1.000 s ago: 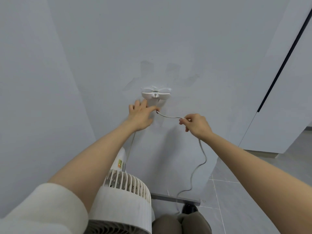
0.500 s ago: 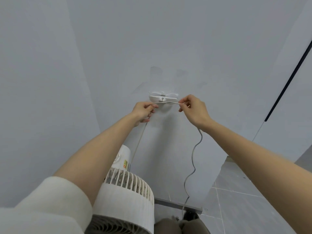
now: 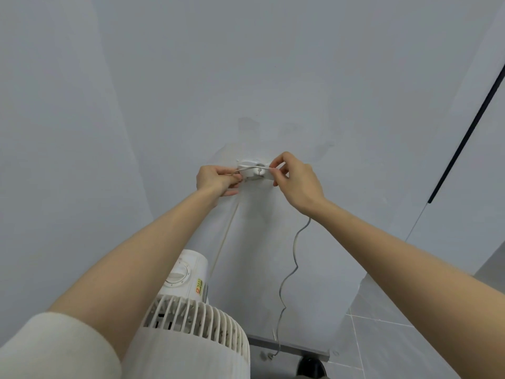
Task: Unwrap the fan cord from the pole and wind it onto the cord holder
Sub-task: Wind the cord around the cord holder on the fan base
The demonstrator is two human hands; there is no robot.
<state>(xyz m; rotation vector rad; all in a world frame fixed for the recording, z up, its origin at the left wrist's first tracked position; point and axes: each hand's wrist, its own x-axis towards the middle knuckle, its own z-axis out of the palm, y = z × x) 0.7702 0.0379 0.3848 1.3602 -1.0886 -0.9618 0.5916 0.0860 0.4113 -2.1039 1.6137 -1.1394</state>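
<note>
Our left hand [image 3: 216, 180] sits just left of the cord holder [image 3: 251, 173], fingers curled and pinching the cord [image 3: 294, 247]. From it a taut run drops towards the back of the fan [image 3: 191, 335] below us. The holder is a small white cleat on the wall [image 3: 328, 77], and a short stretch of cord lies across its front between our two hands. Our right hand [image 3: 296, 180] is at the holder's right end, thumb and forefinger pinching the cord. Beneath it the slack hangs in soft waves down to the floor [image 3: 396, 348]. The pole is out of sight.

We judge the cord light, thin and limp, with some kink memory, so it stays on the cleat only under tension. We would keep pinching it close to the holder on both sides, the left anchoring, the right feeding each turn. Its smooth jacket may slip through a loose pinch. The holder looks stuck on, so we pull gently.

A second ago our left hand rested lower, just beneath the holder, and our right held the cord well apart from it. Half a second ago both were level with it. Now the span is drawn over the cleat and the right hand touches its end.
</note>
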